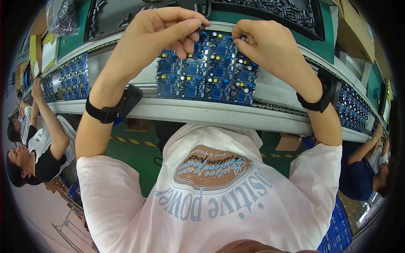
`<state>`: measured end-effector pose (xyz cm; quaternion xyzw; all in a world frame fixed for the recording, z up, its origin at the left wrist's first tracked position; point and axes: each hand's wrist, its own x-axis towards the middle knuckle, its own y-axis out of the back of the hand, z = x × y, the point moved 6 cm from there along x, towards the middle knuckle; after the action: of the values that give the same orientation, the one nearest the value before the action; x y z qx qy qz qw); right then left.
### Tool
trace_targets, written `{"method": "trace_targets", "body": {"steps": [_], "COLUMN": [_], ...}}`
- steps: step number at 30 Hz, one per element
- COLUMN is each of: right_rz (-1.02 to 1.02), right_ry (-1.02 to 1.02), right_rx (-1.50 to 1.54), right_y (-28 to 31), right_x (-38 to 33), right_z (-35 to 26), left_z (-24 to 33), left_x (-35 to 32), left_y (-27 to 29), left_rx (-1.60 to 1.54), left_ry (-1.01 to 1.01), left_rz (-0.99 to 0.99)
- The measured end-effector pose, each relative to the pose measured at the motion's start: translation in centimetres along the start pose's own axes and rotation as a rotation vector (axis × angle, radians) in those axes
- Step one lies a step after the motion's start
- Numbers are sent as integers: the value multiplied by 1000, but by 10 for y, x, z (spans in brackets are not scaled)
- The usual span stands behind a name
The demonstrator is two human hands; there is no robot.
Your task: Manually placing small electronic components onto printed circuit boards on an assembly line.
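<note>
A blue circuit board panel (193, 67), divided into several like boards with yellow, white and blue parts on them, lies on the conveyor in front of me. My left hand (175, 33) is over its far left part, thumb and forefinger closed on a small dark component (201, 30); the other fingers curl below. Above the panel's far right corner is my right hand (265, 40), its thumb and forefinger pinched together. Whatever sits between those fingertips is too small and covered to name.
Beyond the conveyor rail (185, 106) stand black trays, one (322, 31) heaped with small dark cylindrical parts. More blue panels (74, 78) lie left and right along the line. A plastic bag (63, 17) and a cardboard box (356, 31) flank the trays. Co-workers sit on both sides.
</note>
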<state>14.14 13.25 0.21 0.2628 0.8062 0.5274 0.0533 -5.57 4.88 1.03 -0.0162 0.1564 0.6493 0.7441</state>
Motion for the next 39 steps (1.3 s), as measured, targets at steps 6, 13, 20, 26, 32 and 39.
{"method": "trace_targets", "body": {"steps": [6,13,20,26,32,39], "right_rz": [4,-42,-201,-285,-136,-49], "right_ry": [57,-14,-163,-303,9,155], "right_rx": [-29,10,171,138,-69,-80], "right_y": [2,2,1,15,11,21], "right_x": [0,0,4,16,2,4], "right_z": [-1,-1,13,1,1,-12], "left_z": [-3,-2,21,26,31,12], "left_x": [0,-4,-2,-4,0,-6], "left_y": [-3,-5,-17,-16,-21,-17], "left_rx": [-65,-63,-81,-31,28,143], "left_ry": [5,13,111,86,91,-154], "left_rz": [-13,-17,62,92,87,40]}}
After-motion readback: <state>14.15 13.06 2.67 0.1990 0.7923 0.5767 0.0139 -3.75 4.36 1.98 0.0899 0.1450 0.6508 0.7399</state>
